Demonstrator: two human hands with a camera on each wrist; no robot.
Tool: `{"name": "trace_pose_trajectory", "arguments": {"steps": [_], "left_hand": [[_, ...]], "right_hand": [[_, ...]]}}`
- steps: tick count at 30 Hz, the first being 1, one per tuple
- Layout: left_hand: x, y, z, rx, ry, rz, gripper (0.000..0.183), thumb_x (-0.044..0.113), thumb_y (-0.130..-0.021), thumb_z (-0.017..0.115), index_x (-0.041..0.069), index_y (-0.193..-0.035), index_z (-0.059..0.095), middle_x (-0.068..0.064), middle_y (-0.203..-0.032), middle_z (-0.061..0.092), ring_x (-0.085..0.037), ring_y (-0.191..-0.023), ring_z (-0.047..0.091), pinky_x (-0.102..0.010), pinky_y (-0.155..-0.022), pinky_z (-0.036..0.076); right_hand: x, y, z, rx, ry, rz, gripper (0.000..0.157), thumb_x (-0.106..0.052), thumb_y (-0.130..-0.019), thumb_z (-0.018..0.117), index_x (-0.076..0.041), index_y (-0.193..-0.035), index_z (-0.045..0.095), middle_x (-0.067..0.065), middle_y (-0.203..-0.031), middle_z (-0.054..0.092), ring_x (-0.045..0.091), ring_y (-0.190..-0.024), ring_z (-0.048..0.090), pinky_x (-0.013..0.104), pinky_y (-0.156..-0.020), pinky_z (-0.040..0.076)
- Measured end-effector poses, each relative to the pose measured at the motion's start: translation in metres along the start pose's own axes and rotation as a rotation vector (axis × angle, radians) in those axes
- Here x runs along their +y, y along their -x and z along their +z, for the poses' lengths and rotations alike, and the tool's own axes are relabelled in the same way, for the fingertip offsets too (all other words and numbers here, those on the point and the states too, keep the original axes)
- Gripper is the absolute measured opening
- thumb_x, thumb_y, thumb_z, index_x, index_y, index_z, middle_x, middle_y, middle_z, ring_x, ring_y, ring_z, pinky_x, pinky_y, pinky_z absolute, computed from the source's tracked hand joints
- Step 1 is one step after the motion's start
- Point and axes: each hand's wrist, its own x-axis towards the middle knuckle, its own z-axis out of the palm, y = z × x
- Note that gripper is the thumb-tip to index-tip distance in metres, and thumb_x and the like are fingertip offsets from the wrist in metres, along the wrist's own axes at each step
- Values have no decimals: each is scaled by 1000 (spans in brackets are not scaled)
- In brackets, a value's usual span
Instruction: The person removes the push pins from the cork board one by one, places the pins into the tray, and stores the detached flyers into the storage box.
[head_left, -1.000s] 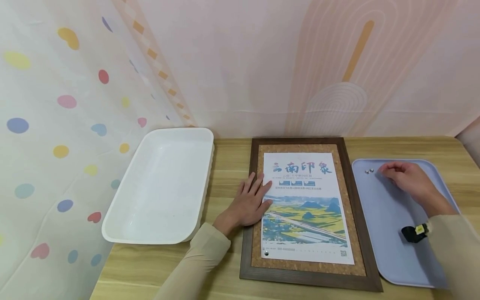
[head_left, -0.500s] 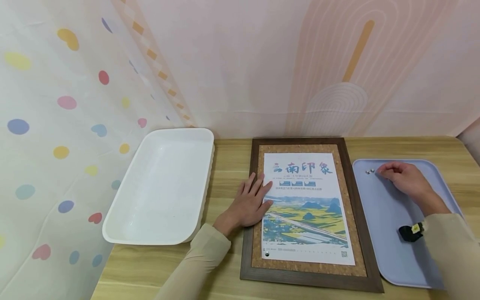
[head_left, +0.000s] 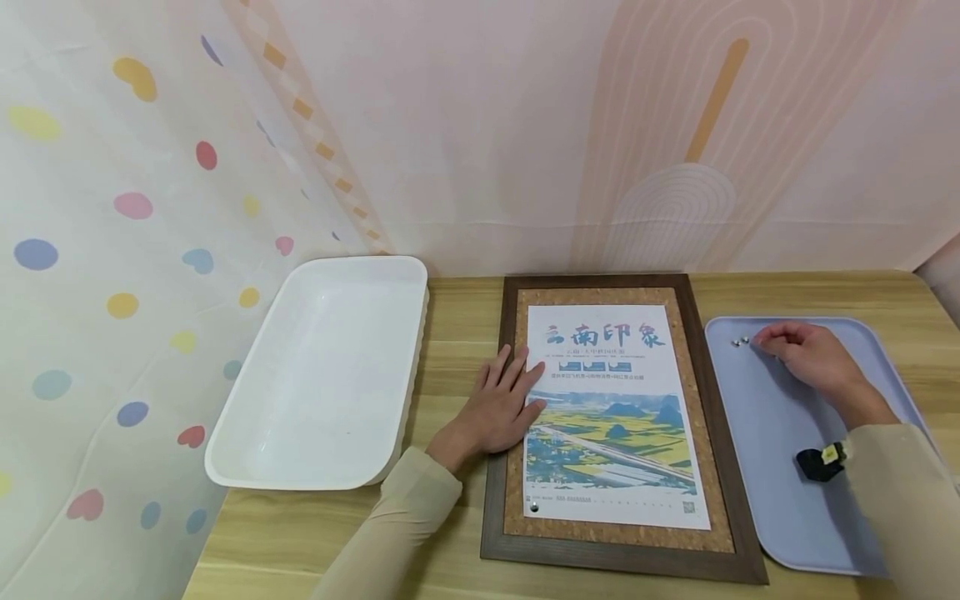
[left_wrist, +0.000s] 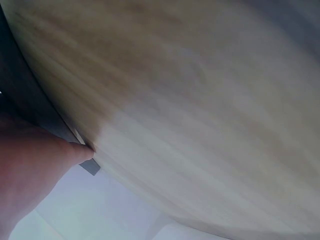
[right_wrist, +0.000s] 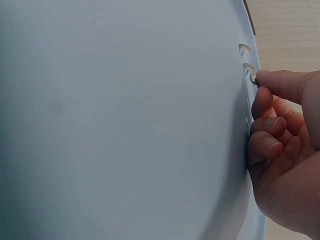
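Observation:
My left hand (head_left: 498,408) rests with spread fingers on the left side of a cork board (head_left: 615,540), its fingertips on the edge of a printed poster (head_left: 600,350). One dark, shiny thumbtack (head_left: 534,507) sits at the poster's lower left corner. Over the back of a blue tray (head_left: 795,517), my right hand (head_left: 813,358) pinches a metal thumbtack (right_wrist: 254,78) between thumb and finger. Two more thumbtacks (right_wrist: 248,67) lie beside it on the tray. In the left wrist view only part of my left hand (left_wrist: 40,165) shows, at the board's edge.
A white plastic basin (head_left: 322,375) stands on the left of the wooden table (head_left: 450,333). The tray lies close beside the board's right side. Patterned cloth (head_left: 487,125) hangs behind the table and on its left.
My right hand has shifted slightly left, and its fingertips are a little closer to the two thumbtacks. My left hand stays on the board.

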Motion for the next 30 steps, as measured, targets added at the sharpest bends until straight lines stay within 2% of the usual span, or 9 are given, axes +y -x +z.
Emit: {"name": "trace_pose_trajectory", "arguments": {"steps": [4, 7, 9, 11, 13, 15, 20, 22, 30], "left_hand": [[0, 0, 0, -1, 1, -3, 59, 42, -108, 29, 18, -160, 18, -9, -167, -2, -30, -153, -11, -58, -120, 3], [-1, 0, 0, 0, 1, -2, 59, 43, -108, 29, 18, -160, 18, -8, -167, -2, -30, -153, -12, -57, -120, 2], [-1, 0, 0, 1, -1, -2, 59, 43, -108, 29, 18, -161, 18, -8, -167, -2, -30, -153, -12, -57, -120, 2], [-1, -1, 1, 2, -3, -1, 59, 43, -108, 28, 19, -161, 17, -8, -167, -2, -30, -153, -12, -57, -120, 2], [-1, -1, 1, 6, -3, 2, 59, 43, -108, 28, 18, -161, 18, -8, -167, -2, -30, -153, -12, -57, -120, 2], [-2, -1, 1, 6, -5, 2, 59, 43, -108, 28, 18, -161, 18, -8, -167, -2, -30, -153, -12, -57, -120, 2], [-2, -2, 2, 6, -6, 3, 59, 43, -108, 28, 19, -161, 18, -8, -167, -2, -30, -153, -12, -57, -120, 2], [-2, -1, 2, 5, -5, 3, 59, 43, -108, 28, 19, -161, 18, -8, -167, -2, -29, -153, -12, -57, -120, 2], [-1, -1, 1, 3, 1, 1, 59, 42, -108, 28, 18, -161, 18, -8, -167, -2, -30, -153, -12, -57, -120, 2]], "right_hand": [[-1, -1, 1, 1, 19, 7, 37, -24, -104, 48, 8, -114, 62, 11, -108, 65, -12, -81, 44, 24, -72, 39], [-1, -1, 1, 2, 27, 12, 37, -25, -104, 48, 8, -114, 62, 20, -114, 63, -10, -81, 44, 25, -73, 39], [-1, 0, 1, 5, 28, 9, 37, -25, -104, 49, 8, -114, 63, 14, -109, 65, -9, -80, 44, 24, -71, 40], [-1, 0, 1, 9, 25, 2, 36, -25, -104, 50, 8, -113, 63, 3, -100, 66, -9, -79, 45, 22, -69, 40], [-1, 0, 1, 13, 22, -6, 36, -24, -104, 50, 8, -112, 63, -9, -94, 63, -9, -77, 46, 20, -67, 41], [-1, 0, 1, 17, 22, -7, 36, -24, -104, 50, 8, -111, 64, -14, -91, 60, -9, -76, 46, 20, -66, 41], [-1, 1, 2, 25, 41, 0, 36, -25, -104, 49, 7, -111, 64, 3, -99, 65, -6, -76, 47, 20, -65, 42], [-1, 1, 2, 28, 43, 3, 36, -25, -104, 49, 7, -112, 64, 6, -100, 66, -6, -76, 47, 20, -65, 42], [1, 2, 3, 54, 22, -6, 34, -28, -103, 51, 4, -111, 62, -14, -86, 59, -4, -74, 49, 20, -63, 42]]}}
